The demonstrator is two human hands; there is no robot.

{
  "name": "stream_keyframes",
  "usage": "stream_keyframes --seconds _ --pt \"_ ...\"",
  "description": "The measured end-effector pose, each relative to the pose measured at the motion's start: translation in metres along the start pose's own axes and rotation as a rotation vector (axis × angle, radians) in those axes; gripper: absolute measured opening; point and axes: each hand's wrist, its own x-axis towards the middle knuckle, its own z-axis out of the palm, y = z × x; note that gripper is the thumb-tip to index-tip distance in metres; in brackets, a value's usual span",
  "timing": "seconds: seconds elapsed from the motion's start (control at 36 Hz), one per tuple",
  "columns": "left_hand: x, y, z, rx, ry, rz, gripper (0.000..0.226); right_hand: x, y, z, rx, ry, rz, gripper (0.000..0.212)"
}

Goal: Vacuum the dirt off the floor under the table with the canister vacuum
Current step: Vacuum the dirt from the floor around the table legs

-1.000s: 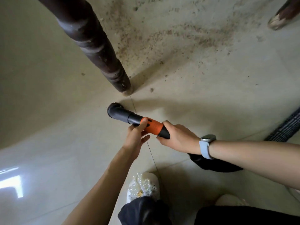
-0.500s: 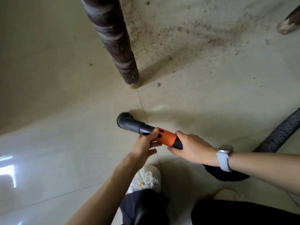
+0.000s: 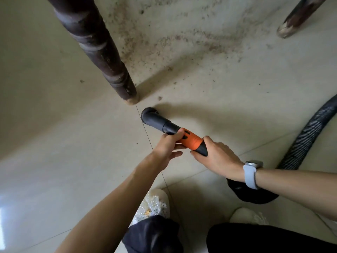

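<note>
The vacuum wand has an orange grip [image 3: 191, 138] and a black round brush nozzle [image 3: 148, 115], which sits on the tile just right of the near table leg. My left hand [image 3: 168, 146] pinches the front of the orange grip with thumb and fingers. My right hand [image 3: 217, 157], a watch on its wrist, holds the wand's rear end, where it goes out of sight under my palm. Brown dirt [image 3: 182, 42] is scattered over the floor beyond the nozzle, between the table legs. A single crumb [image 3: 160, 98] lies just ahead of the brush.
A dark turned table leg [image 3: 102, 57] stands at upper left and a second leg [image 3: 295, 21] at upper right. The ribbed black hose [image 3: 306, 134] curves along the right. My two shoes [image 3: 155, 205] and dark trouser legs fill the bottom.
The nozzle has moved forward and right across the tile seam, closer to the table leg's foot and the dirt. Both hands kept their hold on the wand.
</note>
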Motion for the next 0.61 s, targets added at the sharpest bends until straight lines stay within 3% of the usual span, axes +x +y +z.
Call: stream_keyframes --seconds 0.14,0.31,0.44,0.61 --pt "0.007 0.008 0.029 0.091 -0.081 0.008 0.031 -0.011 0.02 -0.005 0.053 0.064 0.106 0.035" --pt "0.018 0.025 0.028 0.106 -0.009 0.072 0.024 0.014 0.009 -0.012 0.165 0.058 0.126 0.036" --pt "0.019 0.03 0.014 0.056 0.03 0.066 0.025 0.027 0.001 -0.011 0.266 0.004 0.081 0.037" --pt "0.0 0.005 0.004 -0.106 0.053 -0.07 0.03 0.009 0.006 -0.006 0.304 -0.167 0.022 0.028"
